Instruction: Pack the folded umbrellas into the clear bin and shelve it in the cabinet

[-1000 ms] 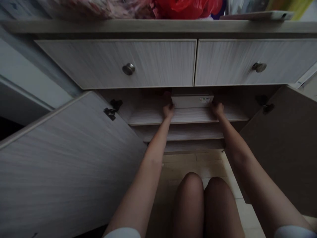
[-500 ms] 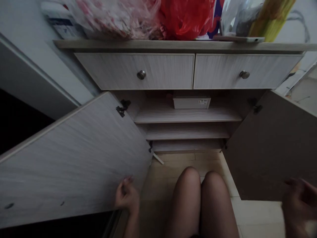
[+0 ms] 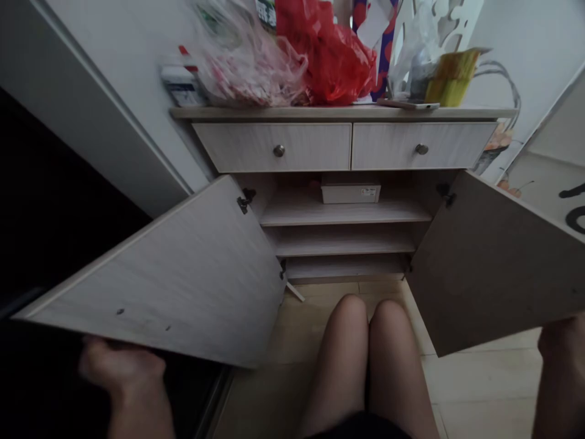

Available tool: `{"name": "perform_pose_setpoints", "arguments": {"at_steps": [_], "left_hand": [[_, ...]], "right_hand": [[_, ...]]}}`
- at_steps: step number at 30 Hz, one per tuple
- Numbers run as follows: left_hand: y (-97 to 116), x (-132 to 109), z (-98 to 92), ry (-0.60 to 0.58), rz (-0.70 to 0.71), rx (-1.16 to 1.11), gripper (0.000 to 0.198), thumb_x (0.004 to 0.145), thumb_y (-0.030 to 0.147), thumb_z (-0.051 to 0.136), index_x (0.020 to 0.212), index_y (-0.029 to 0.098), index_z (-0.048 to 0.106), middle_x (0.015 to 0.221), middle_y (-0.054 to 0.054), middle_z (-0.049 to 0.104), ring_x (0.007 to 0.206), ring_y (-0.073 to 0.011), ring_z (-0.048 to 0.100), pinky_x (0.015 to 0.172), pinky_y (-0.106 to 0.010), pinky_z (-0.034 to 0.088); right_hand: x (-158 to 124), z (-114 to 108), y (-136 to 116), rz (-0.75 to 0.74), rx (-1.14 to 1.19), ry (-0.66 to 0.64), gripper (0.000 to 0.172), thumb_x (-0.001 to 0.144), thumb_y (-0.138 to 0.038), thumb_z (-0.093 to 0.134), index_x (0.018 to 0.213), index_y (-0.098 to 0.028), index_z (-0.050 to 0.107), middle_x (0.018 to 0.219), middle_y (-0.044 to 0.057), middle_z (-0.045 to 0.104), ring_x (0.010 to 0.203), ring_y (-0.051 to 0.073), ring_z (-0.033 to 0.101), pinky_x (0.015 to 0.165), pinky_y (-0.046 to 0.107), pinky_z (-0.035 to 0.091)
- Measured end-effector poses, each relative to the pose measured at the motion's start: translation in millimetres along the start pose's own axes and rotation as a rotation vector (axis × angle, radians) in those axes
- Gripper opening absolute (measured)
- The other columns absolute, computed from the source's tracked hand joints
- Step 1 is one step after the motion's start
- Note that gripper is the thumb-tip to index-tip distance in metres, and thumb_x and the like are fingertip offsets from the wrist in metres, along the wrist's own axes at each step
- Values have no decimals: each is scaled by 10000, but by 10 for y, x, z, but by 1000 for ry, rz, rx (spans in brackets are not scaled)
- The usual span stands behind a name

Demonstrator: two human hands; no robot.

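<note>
Both doors of a pale wood-grain cabinet stand ajar in front of me. My left hand (image 3: 122, 366) is curled at the free edge of the left cabinet door (image 3: 196, 268), its fingertips hidden behind the panel. At the right border, my right hand (image 3: 564, 341) is against the lower edge of the right cabinet door (image 3: 493, 262); dimness and the frame's edge hide its fingers. Between the doors, a white box (image 3: 350, 193) with a small label sits on the top shelf (image 3: 315, 213).
Two drawers with round knobs (image 3: 278, 150) run above the doors. The countertop (image 3: 292, 114) bears a red plastic bag (image 3: 333, 67), a clear pinkish bag (image 3: 256, 73), a white bottle (image 3: 181, 85) and a yellow box (image 3: 452, 76). My knees (image 3: 351, 323) are close below the shelves.
Both hands have moved outward to the door edges, the left one from in front of its door panel. My view has shifted back, showing more of the countertop and both doors.
</note>
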State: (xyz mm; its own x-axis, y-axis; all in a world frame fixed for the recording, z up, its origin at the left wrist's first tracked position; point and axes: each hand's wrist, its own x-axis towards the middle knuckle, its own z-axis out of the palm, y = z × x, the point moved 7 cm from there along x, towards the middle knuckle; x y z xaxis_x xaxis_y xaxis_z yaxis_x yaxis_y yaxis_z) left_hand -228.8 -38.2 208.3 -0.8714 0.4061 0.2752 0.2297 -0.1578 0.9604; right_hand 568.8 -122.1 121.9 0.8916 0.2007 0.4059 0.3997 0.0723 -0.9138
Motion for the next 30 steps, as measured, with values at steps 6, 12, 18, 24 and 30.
{"name": "perform_pose_setpoints", "arguments": {"at_steps": [6,12,18,24,30], "left_hand": [[-211,-243,-99,73,-1,-143,58,584,357,588,583,410,611,912,288,714,1217,-270,604,1058,-503,467],[-480,-677,124,-10,132,-42,361,655,439,687,947,229,718,1050,-77,755,1050,-313,689,974,-510,547],[-428,-1091,713,-270,277,-91,437,683,499,722,926,136,721,833,-94,741,746,-217,706,769,-374,586],[-183,-1504,1398,-520,380,-138,351,783,477,666,911,156,729,832,-79,733,706,-170,672,706,-302,550],[-81,-1771,2058,-682,398,-145,229,817,354,664,910,155,727,852,-82,733,725,-168,667,717,-286,524]], "right_hand": [[-283,-78,-7,128,91,-8,323,582,-647,648,494,-410,447,778,219,641,1136,470,582,653,657,413],[-659,153,-132,-20,29,-96,422,736,-725,538,918,-395,728,1025,165,716,1112,408,631,864,609,511],[-962,448,-251,-86,67,-245,583,812,-658,573,1044,-143,716,1000,152,726,983,309,680,917,478,510],[-1232,748,-699,-233,75,-371,444,846,-567,589,940,-152,718,966,119,717,920,246,659,851,389,507],[-1495,1361,-953,-357,137,-495,376,845,-538,597,837,-176,698,913,100,684,911,224,630,833,381,494]]}}
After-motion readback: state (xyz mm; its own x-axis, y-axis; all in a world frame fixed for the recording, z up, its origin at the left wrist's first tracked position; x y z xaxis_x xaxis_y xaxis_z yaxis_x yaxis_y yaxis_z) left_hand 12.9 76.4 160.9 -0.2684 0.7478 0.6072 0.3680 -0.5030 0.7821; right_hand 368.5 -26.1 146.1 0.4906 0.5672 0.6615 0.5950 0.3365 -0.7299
